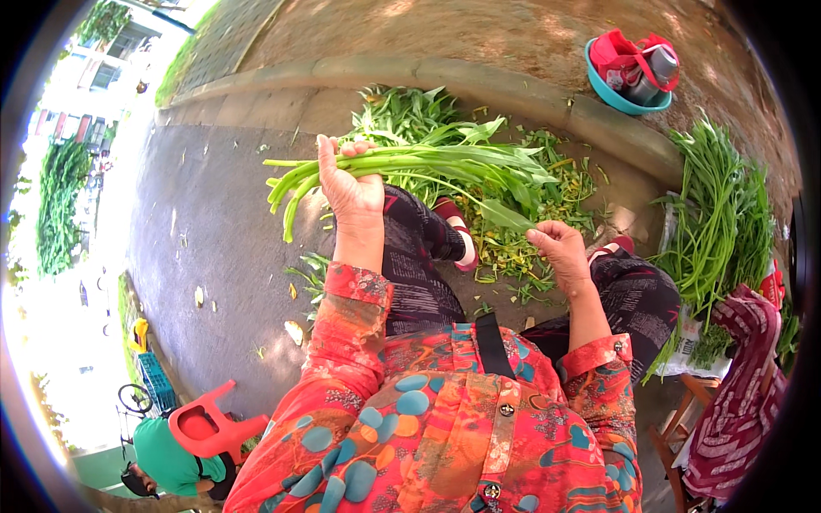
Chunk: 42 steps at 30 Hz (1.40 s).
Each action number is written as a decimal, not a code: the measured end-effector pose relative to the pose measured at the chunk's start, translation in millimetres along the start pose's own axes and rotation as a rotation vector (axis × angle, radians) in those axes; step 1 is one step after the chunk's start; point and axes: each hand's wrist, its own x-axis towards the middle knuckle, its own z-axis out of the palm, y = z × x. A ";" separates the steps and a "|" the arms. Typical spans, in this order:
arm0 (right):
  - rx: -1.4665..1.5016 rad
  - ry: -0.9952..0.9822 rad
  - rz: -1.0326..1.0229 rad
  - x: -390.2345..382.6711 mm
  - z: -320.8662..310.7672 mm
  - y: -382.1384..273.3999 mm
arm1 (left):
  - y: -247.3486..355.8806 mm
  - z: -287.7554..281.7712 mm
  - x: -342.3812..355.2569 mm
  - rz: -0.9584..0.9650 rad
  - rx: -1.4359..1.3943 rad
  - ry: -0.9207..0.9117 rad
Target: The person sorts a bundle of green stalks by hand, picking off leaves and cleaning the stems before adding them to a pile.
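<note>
A bunch of long-stemmed leafy greens, like water spinach (419,161), lies across my left hand (349,184), whose fingers are wrapped round the stems. Cut stem ends stick out to the left, and the leaves point right. My right hand (560,252) pinches the tip of one long green leaf (506,215) that slants down from the bunch. Beneath and beyond the bunch, a heap of loose greens (398,115) rests on the ground. Yellowed leaves and trimmings (505,256) are strewn between my feet.
A large pile of long greens (718,205) is at my right. Beyond the stone kerb (513,90) stands a blue basin (629,104) with a red bag and a flask. Patterned maroon cloth (740,402) hangs at lower right. A red plastic chair (214,425) and a person (175,457) are at lower left.
</note>
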 end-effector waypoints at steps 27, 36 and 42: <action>0.022 0.004 0.123 1.6 -4.0 -1.7 | 1.6 -9.0 6.2 0.033 0.060 0.007; -0.031 0.065 0.102 6.9 -9.3 14.6 | -0.5 -8.2 4.1 0.037 0.039 0.014; -0.014 0.071 0.161 5.2 -7.8 11.7 | -3.6 -14.0 11.3 0.060 0.028 0.045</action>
